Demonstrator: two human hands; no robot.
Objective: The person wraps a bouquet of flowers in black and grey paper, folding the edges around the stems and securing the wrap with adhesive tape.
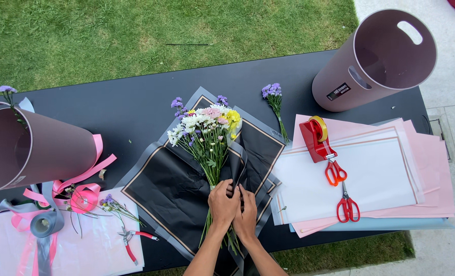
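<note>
- Head view: I look down at my two bare hands, side by side on a black table (135,110).
- Both my arms come up from the bottom edge and lean in, so my wrists nearly meet.
- My left hand (223,203) is bent over the green stems of the bunch of flowers (205,134). Its fingers are curled and squeeze the stems where they come together.
- My right hand (246,217) sits just beside it, touching it. Its fingers (245,197) pinch a fold of the black wrapping paper (169,191) and press it against the stems.
- The flower heads are past my fingertips, far up from them. They are white, pink, yellow and purple.
- The black paper lies flat under my fingers and spreads out on both sides.
- The ends of the stems stick out under my wrists, toward me.
- Off past my right fingers lie white and pink sheets (386,176). On them are a red tape holder (317,139) and two red scissors (342,191).
- Off past my left fingers are pink ribbon (82,197), a grey ribbon roll (46,223) and small red cutters (130,240).
- One purple sprig (274,102) lies alone, beyond the flower heads and to the right.
- Two big pink tubes lie on their sides, one tube (33,148) far left of my fingers and another tube (375,61) far up on the right.
</note>
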